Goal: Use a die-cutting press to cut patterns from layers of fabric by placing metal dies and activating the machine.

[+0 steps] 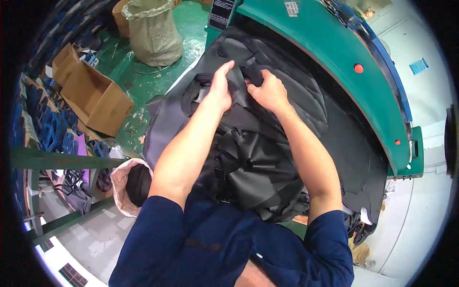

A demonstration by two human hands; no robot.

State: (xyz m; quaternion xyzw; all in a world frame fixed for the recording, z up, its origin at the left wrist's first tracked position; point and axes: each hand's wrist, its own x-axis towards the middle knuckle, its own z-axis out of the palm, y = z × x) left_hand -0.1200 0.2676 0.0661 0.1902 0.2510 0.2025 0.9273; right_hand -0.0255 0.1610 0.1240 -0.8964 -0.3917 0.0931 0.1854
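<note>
We see a heap of dark grey fabric pieces point(267, 143), crumpled and overlapping, on the green machine's table; a black strap point(253, 71) lies atop it.

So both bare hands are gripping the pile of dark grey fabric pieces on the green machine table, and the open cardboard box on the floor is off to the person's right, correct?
Not quite. The head view shows the open cardboard box on the person's left, not right. The rest holds: left hand and right hand both grip the dark grey fabric pieces on the green machine table.

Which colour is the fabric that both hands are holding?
The fabric is black to dark grey, seen in the head view.
</note>
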